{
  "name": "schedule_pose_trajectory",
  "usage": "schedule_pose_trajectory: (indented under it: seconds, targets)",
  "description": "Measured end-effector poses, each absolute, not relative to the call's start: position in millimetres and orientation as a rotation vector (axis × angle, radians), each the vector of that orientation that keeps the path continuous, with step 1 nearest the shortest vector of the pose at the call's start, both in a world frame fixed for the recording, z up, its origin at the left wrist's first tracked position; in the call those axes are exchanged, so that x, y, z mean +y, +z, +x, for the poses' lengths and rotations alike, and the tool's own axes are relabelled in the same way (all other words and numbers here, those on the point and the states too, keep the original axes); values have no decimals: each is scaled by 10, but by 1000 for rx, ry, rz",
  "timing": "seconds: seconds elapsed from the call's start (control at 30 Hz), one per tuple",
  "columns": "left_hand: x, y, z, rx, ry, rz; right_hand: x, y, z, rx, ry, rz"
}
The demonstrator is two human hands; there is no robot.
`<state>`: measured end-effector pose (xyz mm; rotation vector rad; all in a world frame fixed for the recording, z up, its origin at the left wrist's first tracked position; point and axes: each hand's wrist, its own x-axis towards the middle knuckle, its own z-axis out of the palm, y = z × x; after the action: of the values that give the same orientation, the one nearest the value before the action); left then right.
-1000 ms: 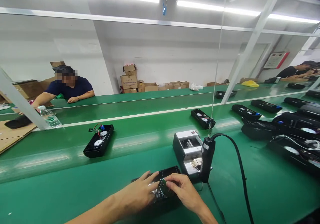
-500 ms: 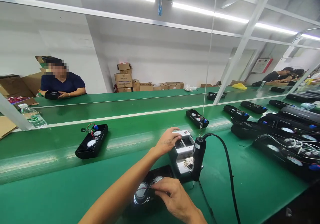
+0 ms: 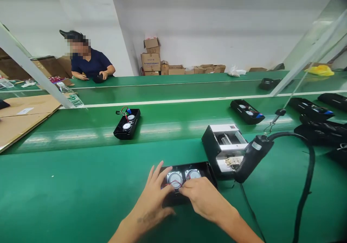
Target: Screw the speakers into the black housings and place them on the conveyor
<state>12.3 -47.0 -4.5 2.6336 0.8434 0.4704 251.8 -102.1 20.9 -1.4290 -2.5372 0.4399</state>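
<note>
A black speaker housing (image 3: 210, 173) with two round silver-rimmed speakers (image 3: 175, 180) lies in front of me on the green bench. My left hand (image 3: 154, 197) is open at its left end, fingers spread, the fingertips beside the left speaker. Over the middle of the housing my right hand (image 3: 204, 199) is closed in a pinch at the thin red and dark wires (image 3: 176, 182) between the speakers. Its fingertips are partly hidden. Just right of the housing stands a black and silver screw feeder (image 3: 225, 147), with a black electric screwdriver (image 3: 253, 158) hanging beside it.
Another open speaker housing (image 3: 132, 125) with a circuit board lies on the belt at left, and one (image 3: 246, 111) at right. More black housings (image 3: 311, 107) crowd the far right. A thick cable (image 3: 309, 178) loops down. Across the belt sits a person (image 3: 92, 64).
My left hand went from the housing to the screw feeder, then came back to the housing's left end. The green board in my fingers earlier no longer shows. My view has tilted down.
</note>
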Motion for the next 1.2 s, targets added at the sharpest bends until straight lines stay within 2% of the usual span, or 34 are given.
schedule_pose_trajectory:
  seconds: [0.17,0.33,0.57,0.83,0.97,1.1,1.2]
  targets:
    - [-597,-394,314,951,670,2680,-992,287,2559,-2643,437,-1433]
    - [-612,-467,368,926,801,2606,-977,291,2580,-2684,473,-1364]
    - [-621,-416,380,941,696,2701,-1065,277,2530,-2530,603,-1404]
    - [-275,-342,499,938,509,2492,-967,-303,2597,-2395,448,-1442]
    - [29,-137,543,946,442,2264,-713,21,2543,-2400,474,-1588]
    - [250,-11,513,853,395,2190,-451,482,2504,-2406,715,-1611]
    - [322,4,482,822,356,2161,-358,587,2514,-2393,797,-1628]
